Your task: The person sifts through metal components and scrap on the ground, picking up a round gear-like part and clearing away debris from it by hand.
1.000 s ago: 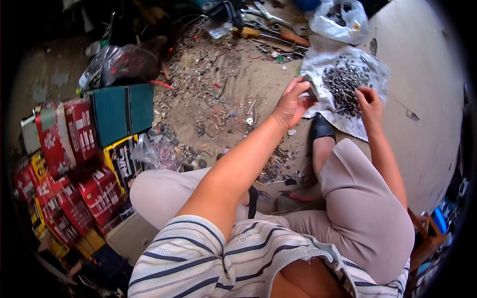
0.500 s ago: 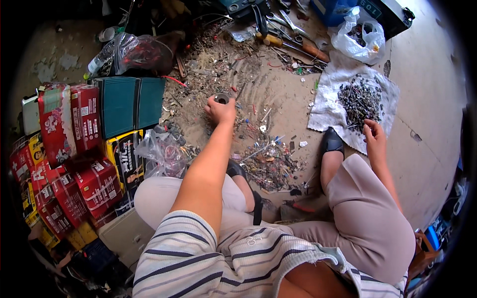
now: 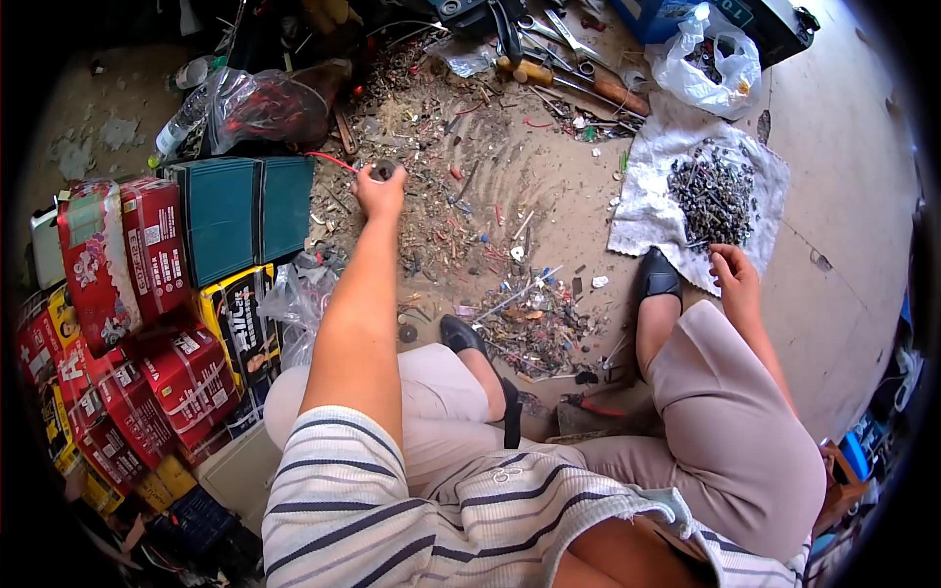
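My left hand [image 3: 377, 193] reaches out over the debris-strewn floor, its fingers wrapped round a small dark cylindrical object [image 3: 384, 171], close to a red wire [image 3: 333, 159]. My right hand [image 3: 733, 269] is curled at the lower edge of a heap of small metal pieces [image 3: 708, 191]; whether its fingertips hold a piece is too small to make out. The heap lies on a stained white cloth [image 3: 637, 220], beside my dark shoe [image 3: 657, 279].
Red boxes [image 3: 157, 245] and teal cases [image 3: 221, 211] are stacked at left. A plastic-wrapped bundle [image 3: 265, 108] sits behind them. Wrenches and wooden-handled tools [image 3: 613, 93], a white plastic bag [image 3: 701, 73] and a blue crate [image 3: 647, 20] lie beyond. Scraps [image 3: 529, 323] are strewn between my feet.
My left hand has moved from beside the cloth far leftward across the floor, still gripping the dark object. My right hand has shifted slightly lower at the heap's edge.
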A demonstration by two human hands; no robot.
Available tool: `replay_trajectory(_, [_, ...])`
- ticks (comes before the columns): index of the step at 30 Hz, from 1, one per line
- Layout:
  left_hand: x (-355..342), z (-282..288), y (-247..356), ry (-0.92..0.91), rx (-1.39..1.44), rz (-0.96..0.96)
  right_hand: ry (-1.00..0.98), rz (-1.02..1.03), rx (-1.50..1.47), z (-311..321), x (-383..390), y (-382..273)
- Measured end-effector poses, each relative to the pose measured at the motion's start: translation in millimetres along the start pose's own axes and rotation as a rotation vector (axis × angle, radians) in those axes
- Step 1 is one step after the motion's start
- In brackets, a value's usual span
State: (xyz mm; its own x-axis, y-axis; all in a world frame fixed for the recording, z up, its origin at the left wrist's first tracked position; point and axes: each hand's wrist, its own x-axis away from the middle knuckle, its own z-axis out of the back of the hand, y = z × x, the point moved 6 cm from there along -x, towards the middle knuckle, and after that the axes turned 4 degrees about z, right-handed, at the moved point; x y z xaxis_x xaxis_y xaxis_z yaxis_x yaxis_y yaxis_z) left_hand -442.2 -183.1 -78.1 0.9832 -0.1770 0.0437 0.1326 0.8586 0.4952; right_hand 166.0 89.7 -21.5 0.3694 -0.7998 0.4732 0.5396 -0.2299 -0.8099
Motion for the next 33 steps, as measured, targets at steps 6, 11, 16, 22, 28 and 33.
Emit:
replay_trajectory(6, [4.1,-14.2,24.2,-0.147,-0.262,0.01,-0.021,-0.015,0.018,-0.8,0.6,4.6])
replay_trajectory(11, [57.5,-5.8,69.7,-0.098,-0.014,-0.336,-0.035,-0.023,0.002,-2.8,0.6,14.5])
replay_trajectory(16, [101.5,-3.2,78.0,-0.31,-0.129,-0.626,-0.053,-0.046,-0.01,-7.1,1.4,17.7])
replay_trajectory(22, [77.8,11.6,33.5,-0.071,-0.122,-0.199,-0.057,-0.038,-0.027,-9.6,4.0,23.6])
replay_trajectory(28, [40.3,7.2,11.4,-0.064,-0.158,-0.063,-0.063,-0.084,-0.033,-8.4,5.9,31.0])
replay_trajectory(33, [24.4,-1.5,45.1,-0.109,-0.198,-0.257,-0.102,-0.063,0.0,-14.1,7.9,25.0])
